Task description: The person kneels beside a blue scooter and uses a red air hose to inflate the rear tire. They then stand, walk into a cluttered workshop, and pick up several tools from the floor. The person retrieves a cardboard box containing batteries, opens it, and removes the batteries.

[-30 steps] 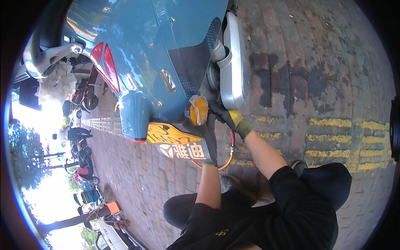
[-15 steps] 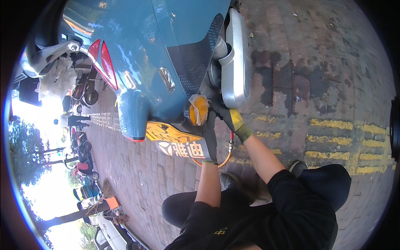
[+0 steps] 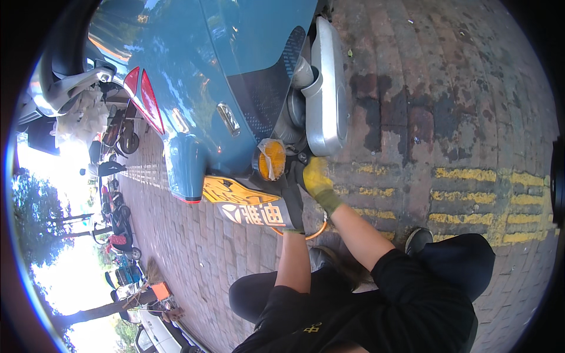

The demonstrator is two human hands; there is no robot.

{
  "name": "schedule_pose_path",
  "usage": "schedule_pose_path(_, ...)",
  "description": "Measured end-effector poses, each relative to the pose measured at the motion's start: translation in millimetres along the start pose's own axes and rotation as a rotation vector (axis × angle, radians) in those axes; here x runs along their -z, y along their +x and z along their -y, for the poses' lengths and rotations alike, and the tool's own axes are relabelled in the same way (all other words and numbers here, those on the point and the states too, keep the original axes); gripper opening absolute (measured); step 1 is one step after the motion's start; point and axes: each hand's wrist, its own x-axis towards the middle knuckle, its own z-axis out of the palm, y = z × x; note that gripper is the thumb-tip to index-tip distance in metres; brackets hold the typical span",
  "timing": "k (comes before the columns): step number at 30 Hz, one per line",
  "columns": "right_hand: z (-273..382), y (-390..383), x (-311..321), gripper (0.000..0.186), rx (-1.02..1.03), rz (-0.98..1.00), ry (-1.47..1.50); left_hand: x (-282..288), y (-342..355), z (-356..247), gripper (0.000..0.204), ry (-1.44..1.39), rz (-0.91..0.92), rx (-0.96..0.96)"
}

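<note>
A blue scooter (image 3: 206, 76) fills the upper left, its rear end toward me. My left hand (image 3: 292, 191), in a dark glove, reaches up beside the mud flap (image 3: 235, 213), below the round amber light (image 3: 272, 160). Its fingertips are lost in the dark around the rear wheel. My right hand (image 3: 318, 181), in a yellow and black glove, is curled close to the left one, just under the silver muffler (image 3: 327, 100). What its fingers close on is hidden. An orange hose (image 3: 321, 233) loops below both hands, its upper end disappearing behind my right wrist.
A yellow plate (image 3: 226, 189) hangs above the mud flap. Brick paving with worn yellow stripes (image 3: 465, 197) spreads to the right. My shoes (image 3: 419, 241) are close by. At the far left are parked scooters (image 3: 120, 215), a tree trunk (image 3: 106, 310) and a white car (image 3: 156, 329).
My right hand has shifted slightly left and turned, showing more yellow of the glove. The hose's red and metal fitting is now mostly covered. The scooter appears slightly further left.
</note>
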Motion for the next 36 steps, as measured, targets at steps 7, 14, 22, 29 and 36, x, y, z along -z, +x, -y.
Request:
schedule_pose_path(7,8.6,-2.8,7.6,0.026,-0.081,0.036,0.753,0.5,0.3,-1.3,0.046,0.054,-0.001,-0.029)
schedule_pose_path(14,-16.0,1.0,-34.0,0.029,-0.093,0.184,0.304,-3.5,2.8,-5.0,0.044,0.195,-0.01,-0.082)
schedule_pose_path(22,-32.0,9.4,-42.5,0.042,-0.034,0.186,0.348,-11.6,0.1,-8.0,0.042,1.03,0.055,-0.332)
schedule_pose_path(29,-6.4,0.4,-24.7,0.043,-0.171,-0.182,0.274,-12.4,-0.2,-23.9,0.041,1.55,0.339,-0.418)
schedule_pose_path(36,-23.5,7.3,-19.0,0.032,0.094,0.273,0.044,7.8,4.1,2.8,0.041,1.391,0.245,-0.272)
